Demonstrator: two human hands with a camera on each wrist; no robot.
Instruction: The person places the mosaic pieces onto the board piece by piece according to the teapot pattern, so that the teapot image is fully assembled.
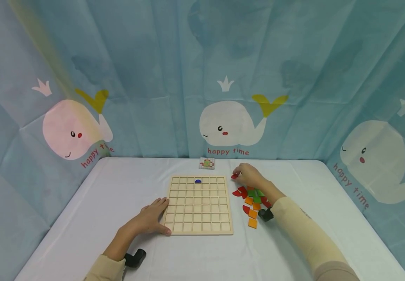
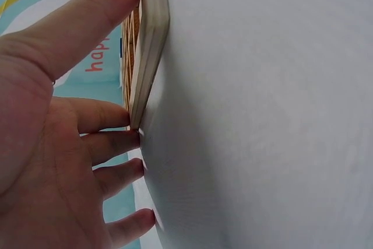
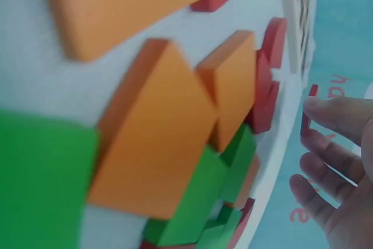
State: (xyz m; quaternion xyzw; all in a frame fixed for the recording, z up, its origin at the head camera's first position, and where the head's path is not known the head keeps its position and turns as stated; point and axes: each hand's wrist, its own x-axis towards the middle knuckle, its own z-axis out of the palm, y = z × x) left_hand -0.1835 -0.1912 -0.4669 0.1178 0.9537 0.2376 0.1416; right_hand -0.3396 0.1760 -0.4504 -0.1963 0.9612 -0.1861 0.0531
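Note:
A wooden grid board lies on the white table, with one blue half-round piece in a top-row cell. My left hand rests at the board's left edge, fingers spread and thumb near the lower left corner; in the left wrist view the thumb and fingertips touch the board's side. Beyond the board's upper right corner, my right hand pinches a red quarter-round piece between thumb and finger. The right wrist view shows this red piece edge-on, raised off the table.
Loose orange squares, green pieces and red quarter-rounds lie to the board's right, partly under the right forearm. A small pattern card lies behind the board. A blue whale-print curtain surrounds the table.

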